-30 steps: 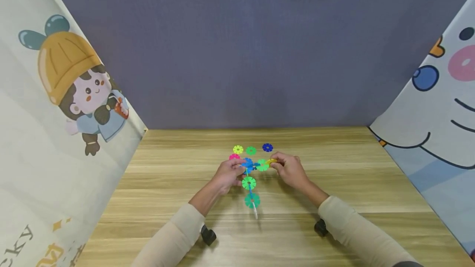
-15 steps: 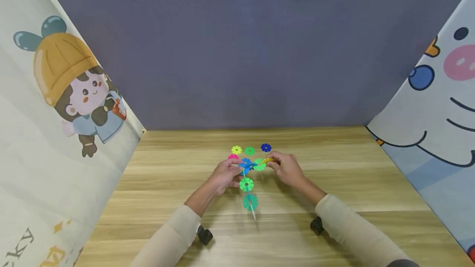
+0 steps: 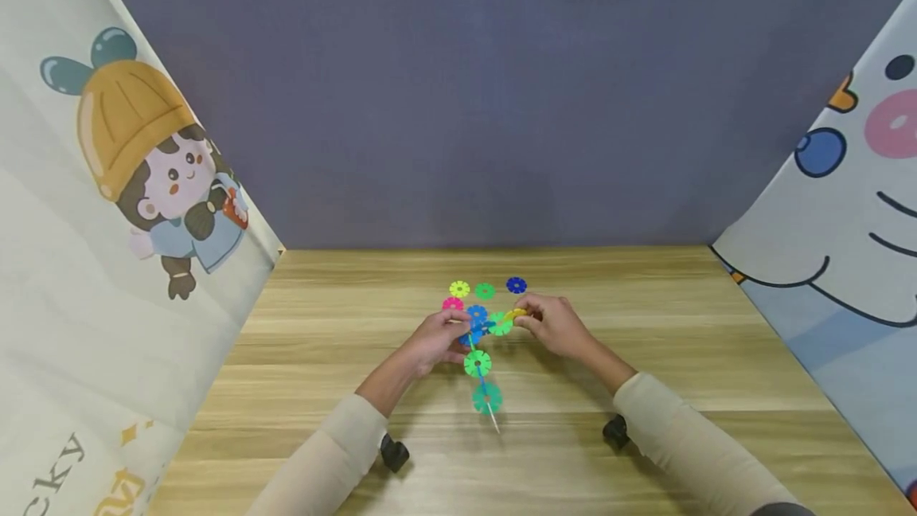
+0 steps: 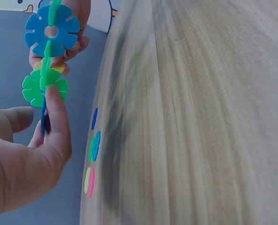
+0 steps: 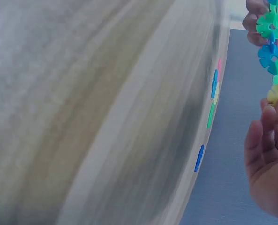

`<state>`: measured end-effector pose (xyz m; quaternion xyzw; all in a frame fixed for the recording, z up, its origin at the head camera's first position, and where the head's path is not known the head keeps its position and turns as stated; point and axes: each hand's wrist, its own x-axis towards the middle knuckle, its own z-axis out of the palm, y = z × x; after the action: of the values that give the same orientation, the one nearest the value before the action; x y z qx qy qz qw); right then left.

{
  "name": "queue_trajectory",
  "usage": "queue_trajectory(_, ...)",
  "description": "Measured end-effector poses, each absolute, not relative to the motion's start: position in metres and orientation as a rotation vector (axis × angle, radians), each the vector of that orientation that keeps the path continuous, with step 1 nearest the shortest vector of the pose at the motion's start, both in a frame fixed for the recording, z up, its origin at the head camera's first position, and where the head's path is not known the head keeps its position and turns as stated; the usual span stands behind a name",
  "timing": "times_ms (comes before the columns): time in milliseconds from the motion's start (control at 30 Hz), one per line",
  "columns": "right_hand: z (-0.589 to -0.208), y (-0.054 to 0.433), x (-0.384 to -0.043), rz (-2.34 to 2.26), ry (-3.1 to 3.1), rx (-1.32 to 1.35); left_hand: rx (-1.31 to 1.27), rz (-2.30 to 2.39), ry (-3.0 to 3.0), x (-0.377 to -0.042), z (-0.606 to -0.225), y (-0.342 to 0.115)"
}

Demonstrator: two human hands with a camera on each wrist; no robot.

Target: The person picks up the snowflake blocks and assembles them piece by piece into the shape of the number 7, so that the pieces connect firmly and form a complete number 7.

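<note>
A chain of slotted, flower-shaped plastic discs is held up between both hands. My left hand (image 3: 435,342) pinches a blue disc (image 4: 42,119), seen edge-on in the left wrist view, between thumb and fingers. At the chain's right end my right hand (image 3: 555,325) pinches a yellow disc (image 3: 514,314), which meets the edge of a light green disc (image 3: 500,325); how deep their slots interlock I cannot tell. From the left hand the chain runs toward the body through another light green disc (image 3: 477,363) and a teal disc (image 3: 487,398) to a pale, edge-on disc (image 3: 494,420).
Loose discs lie flat beyond the hands: yellow-green (image 3: 459,289), green (image 3: 485,291), dark blue (image 3: 517,285), pink (image 3: 453,304) and blue (image 3: 476,314). The wooden table (image 3: 344,285) ends at a grey-blue back panel (image 3: 458,102). Printed cloths flank both sides.
The right hand with the yellow disc has shifted slightly left, and the chain has come a little nearer the body. Both hands keep their grip; the loose discs stay put.
</note>
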<state>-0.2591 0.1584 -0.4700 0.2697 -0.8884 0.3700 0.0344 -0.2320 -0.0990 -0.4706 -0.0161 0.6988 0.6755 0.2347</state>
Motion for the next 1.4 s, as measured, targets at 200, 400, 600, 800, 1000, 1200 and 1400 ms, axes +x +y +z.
queue_trajectory(200, -0.472, 0.159, -0.255, 1.215, -2.74, 0.801, -0.012, 1.795, 1.992, -0.236, -0.469, -0.096)
queue_trajectory(400, -0.472, 0.159, -0.252, 1.299, -2.733, 0.803, 0.047, 1.74, 2.085, -0.239, -0.465, -0.096)
queue_trajectory(600, -0.473, 0.158, -0.251, 1.377, -2.711, 0.8, 0.103, 1.685, 2.157, -0.24, -0.459, -0.092)
queue_trajectory(800, -0.476, 0.154, -0.248, 1.486, -2.687, 0.819, 0.272, 1.565, 2.253, -0.24, -0.454, -0.085)
queue_trajectory(1000, -0.48, 0.15, -0.245, 1.52, -2.695, 0.8, 0.354, 1.441, 2.346, -0.238, -0.451, -0.081)
queue_trajectory(1200, -0.485, 0.147, -0.244, 1.602, -2.694, 0.744, 0.412, 1.278, 2.472, -0.236, -0.449, -0.076)
queue_trajectory(1400, -0.484, 0.146, -0.243, 1.639, -2.707, 0.731, 0.517, 1.09, 2.603, -0.236, -0.448, -0.07)
